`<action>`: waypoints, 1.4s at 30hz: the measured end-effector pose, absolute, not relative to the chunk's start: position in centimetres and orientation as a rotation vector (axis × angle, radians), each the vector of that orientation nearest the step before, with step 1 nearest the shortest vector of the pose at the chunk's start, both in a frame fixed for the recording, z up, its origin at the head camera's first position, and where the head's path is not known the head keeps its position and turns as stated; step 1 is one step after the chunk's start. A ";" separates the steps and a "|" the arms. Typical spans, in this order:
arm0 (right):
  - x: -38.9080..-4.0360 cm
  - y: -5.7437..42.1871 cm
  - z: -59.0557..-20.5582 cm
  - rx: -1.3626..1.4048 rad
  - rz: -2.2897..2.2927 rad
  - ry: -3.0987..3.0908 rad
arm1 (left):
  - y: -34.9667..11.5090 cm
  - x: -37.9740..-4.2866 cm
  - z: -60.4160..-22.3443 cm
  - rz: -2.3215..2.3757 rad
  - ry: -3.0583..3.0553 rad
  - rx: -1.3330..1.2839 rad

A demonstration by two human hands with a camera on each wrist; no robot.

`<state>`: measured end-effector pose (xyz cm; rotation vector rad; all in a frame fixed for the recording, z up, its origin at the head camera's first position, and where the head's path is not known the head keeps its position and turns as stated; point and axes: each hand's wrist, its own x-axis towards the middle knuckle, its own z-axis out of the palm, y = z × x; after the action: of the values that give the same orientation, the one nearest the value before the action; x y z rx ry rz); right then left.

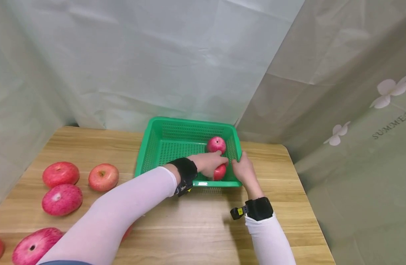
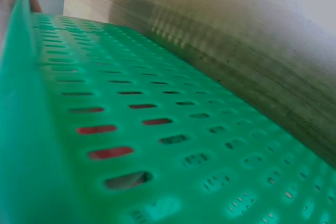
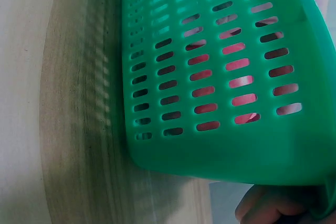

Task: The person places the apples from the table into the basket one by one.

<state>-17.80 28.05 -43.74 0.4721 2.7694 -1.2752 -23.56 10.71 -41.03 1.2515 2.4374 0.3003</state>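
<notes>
The wooden table [image 1: 196, 224] before me bears the green basket [image 1: 189, 122] I grip, set toward its far edge, and off to the left lie a red apple [image 1: 60, 173], a pink apple [image 1: 62, 200] close beside it, a paler apple [image 1: 103, 178] nearby, and more apples [image 1: 38, 244] nearer me.

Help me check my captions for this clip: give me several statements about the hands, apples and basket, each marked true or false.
1. The left hand grips a red apple inside the green basket. True.
2. The right hand lies flat on the table. False: the right hand holds the basket's right rim.
3. A pink apple sits in the right half of the basket. True.
4. The basket's walls are solid. False: they are pierced with rows of slots.
5. All the apples are in the basket. False: several lie on the table, left of it.
</notes>
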 end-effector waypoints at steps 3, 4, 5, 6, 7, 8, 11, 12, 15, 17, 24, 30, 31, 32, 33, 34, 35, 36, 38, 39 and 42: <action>-17.8 28.0 -43.8 0.470 -1.279 2.769 | 10.7 -23.5 -41.3 0.317 2.431 1.241; -17.9 28.0 -43.8 0.469 -1.280 2.771 | 10.7 -23.5 -41.4 0.323 2.433 1.235; -17.9 28.0 -43.7 0.468 -1.280 2.771 | 10.8 -23.5 -41.5 0.335 2.435 1.226; -17.9 28.0 -43.7 0.468 -1.280 2.775 | 10.8 -23.5 -41.6 0.342 2.439 1.223; -17.9 27.9 -43.7 0.469 -1.279 2.777 | 10.9 -23.5 -41.6 0.349 2.442 1.217; -18.0 27.9 -43.7 0.470 -1.280 2.778 | 11.0 -23.5 -41.7 0.355 2.443 1.212; -18.0 27.9 -43.7 0.475 -1.279 2.784 | 11.2 -23.4 -42.0 0.357 2.446 1.202; -18.0 27.9 -43.7 0.477 -1.279 2.786 | 11.3 -23.4 -42.0 0.352 2.448 1.201; -18.0 27.9 -43.6 0.475 -1.279 2.790 | 11.4 -23.4 -42.1 0.354 2.446 1.191; -18.0 27.9 -43.6 0.478 -1.277 2.795 | 11.4 -23.3 -42.1 0.356 2.439 1.196; -18.0 28.0 -43.8 0.484 -1.273 2.794 | 11.1 -23.5 -41.8 0.364 2.374 1.224; -18.1 28.1 -43.9 0.490 -1.269 2.791 | 11.1 -23.6 -41.9 0.369 2.359 1.259; -18.1 28.1 -43.9 0.490 -1.265 2.791 | 11.1 -23.6 -41.8 0.369 2.359 1.255; -18.1 28.1 -43.9 0.490 -1.263 2.791 | 11.1 -23.6 -41.8 0.367 2.357 1.251; -18.1 28.1 -43.9 0.489 -1.261 2.791 | 11.1 -23.6 -41.7 0.369 2.357 1.249; -18.1 28.1 -43.9 0.489 -1.258 2.793 | 11.1 -23.5 -41.7 0.370 2.357 1.246; -18.1 28.1 -43.9 0.488 -1.258 2.792 | 11.1 -23.5 -41.7 0.367 2.358 1.246; -18.1 28.1 -43.9 0.486 -1.257 2.793 | 11.1 -23.5 -41.7 0.367 2.358 1.247; -18.1 28.1 -43.9 0.483 -1.257 2.795 | 11.1 -23.5 -41.7 0.362 2.357 1.253; -18.0 28.1 -43.9 0.482 -1.255 2.797 | 11.1 -23.5 -41.8 0.364 2.357 1.253; -18.0 28.1 -43.9 0.478 -1.252 2.801 | 11.0 -23.6 -41.9 0.360 2.353 1.257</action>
<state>-18.02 28.12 -43.88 0.4776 2.8011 -1.2517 -23.56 11.03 -41.87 1.2572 2.3527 0.3605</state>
